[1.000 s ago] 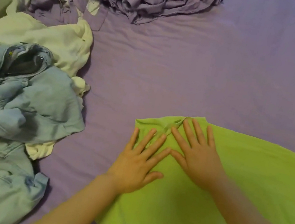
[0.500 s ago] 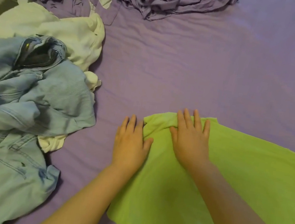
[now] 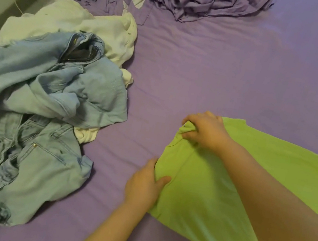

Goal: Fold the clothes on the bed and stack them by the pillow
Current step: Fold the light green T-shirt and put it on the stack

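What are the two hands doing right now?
Left hand: gripping the edge of the green shirt.
Right hand: fingers curled, bunching the green shirt's corner.

The green garment (image 3: 213, 203) runs off the right edge (the right forearm (image 3: 285, 215) covers part of it).

Both hands (image 3: 204, 131) gripping green garment (image 3: 203, 201) edge, jeans (image 3: 27, 119) heaped left

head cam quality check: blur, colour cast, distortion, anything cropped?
Head view: soft throughout, no glare; purple bed sheet tints the scene; lime green cotton garment evenly lit, cropped at right edge; crumpled light-blue denim jeans readable; mild wide-angle bowing at the edges.
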